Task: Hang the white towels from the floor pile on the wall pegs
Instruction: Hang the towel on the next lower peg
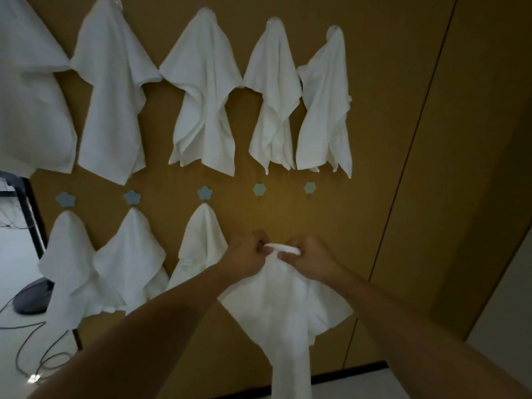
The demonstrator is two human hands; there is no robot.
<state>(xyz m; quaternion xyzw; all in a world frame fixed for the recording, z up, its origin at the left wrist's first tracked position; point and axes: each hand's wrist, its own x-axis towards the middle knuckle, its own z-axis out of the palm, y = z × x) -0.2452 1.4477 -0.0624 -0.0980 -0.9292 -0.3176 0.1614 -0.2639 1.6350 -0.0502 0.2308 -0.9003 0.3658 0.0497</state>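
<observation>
A white towel [283, 306] hangs between my hands, low in the middle of the view. My left hand [249, 253] and my right hand [309, 259] each pinch its small hanging loop [285, 248] and stretch it sideways. Straight above the loop, a bare blue flower-shaped peg [259, 190] sits on the brown wall, and a second bare peg [309, 187] is to its right. Three pegs on the lower row carry towels, the nearest one [201, 246] just left of my left hand. Several towels [205, 90] fill the upper row. The floor pile is out of view.
A dark seam [414, 174] runs down the brown wall panel on the right. At the far left stand a black frame [34, 214] and a round grey base [31, 298], with a cable [26, 349] trailing across the pale floor.
</observation>
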